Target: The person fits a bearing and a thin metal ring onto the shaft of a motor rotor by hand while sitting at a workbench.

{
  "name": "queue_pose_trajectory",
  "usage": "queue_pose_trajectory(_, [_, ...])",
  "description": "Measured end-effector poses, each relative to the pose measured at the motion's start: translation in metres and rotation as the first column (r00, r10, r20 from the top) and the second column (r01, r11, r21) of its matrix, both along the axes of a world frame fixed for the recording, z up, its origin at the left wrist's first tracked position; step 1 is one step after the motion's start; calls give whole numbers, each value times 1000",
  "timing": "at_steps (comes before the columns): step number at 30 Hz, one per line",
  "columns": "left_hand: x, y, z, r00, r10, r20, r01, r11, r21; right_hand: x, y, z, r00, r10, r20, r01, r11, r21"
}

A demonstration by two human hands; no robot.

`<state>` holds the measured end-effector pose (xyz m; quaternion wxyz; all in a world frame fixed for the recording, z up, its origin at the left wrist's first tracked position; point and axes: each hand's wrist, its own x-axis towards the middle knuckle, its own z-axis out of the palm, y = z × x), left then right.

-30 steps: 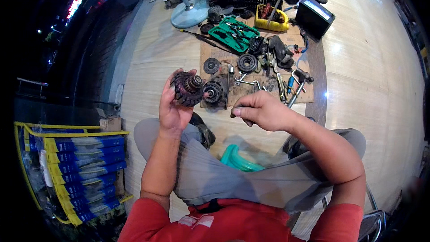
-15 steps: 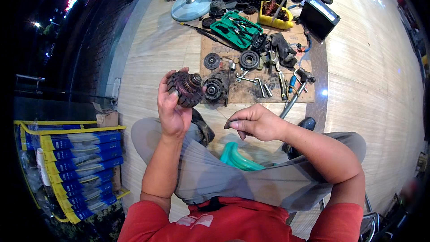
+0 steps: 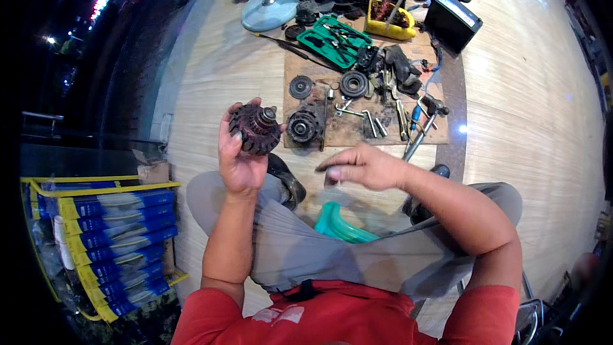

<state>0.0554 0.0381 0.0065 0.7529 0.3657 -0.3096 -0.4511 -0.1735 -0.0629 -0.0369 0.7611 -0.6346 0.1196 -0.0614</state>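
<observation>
Your left hand (image 3: pixel 241 170) grips the dark rotor (image 3: pixel 251 133) left of the cardboard (image 3: pixel 350 138), long axis slanting, shaft end (image 3: pixel 269 114) toward the cardboard's far edge. Your right hand (image 3: pixel 371 167) half-curls, contents too blurred to tell.

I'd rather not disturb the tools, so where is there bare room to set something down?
Pale floor lies bare left of the cardboard, between the left hand and stand base, and right of the dark floor strip. The cardboard is crowded around the green tool case and yellow container.
</observation>
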Motion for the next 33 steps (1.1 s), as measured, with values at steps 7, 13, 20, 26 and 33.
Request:
queue_pose_trajectory(7, [-3, 2, 0, 990, 29, 139, -36, 998, 46, -74, -158, -119, 653, -592, -472, 23, 639, -769])
queue_pose_trajectory(13, [-8, 0, 2, 986, 94, 139, -113, 985, 130, -104, -151, -217, 365, -691, -623, -154, 615, -773])
queue_pose_trajectory(20, [3, -7, -12, 977, 59, 204, -89, 985, 144, -90, -140, -297, 76, -787, -613, -271, 575, -772])
queue_pose_trajectory(26, [4, -8, -20, 980, 51, 193, -91, 974, 208, -102, -124, -346, -24, -803, -595, -260, 580, -772])
queue_pose_trajectory(33, [8, -10, -22, 997, 36, 69, -49, 980, 193, -115, -135, -357, 30, -782, -622, -77, 619, -782])
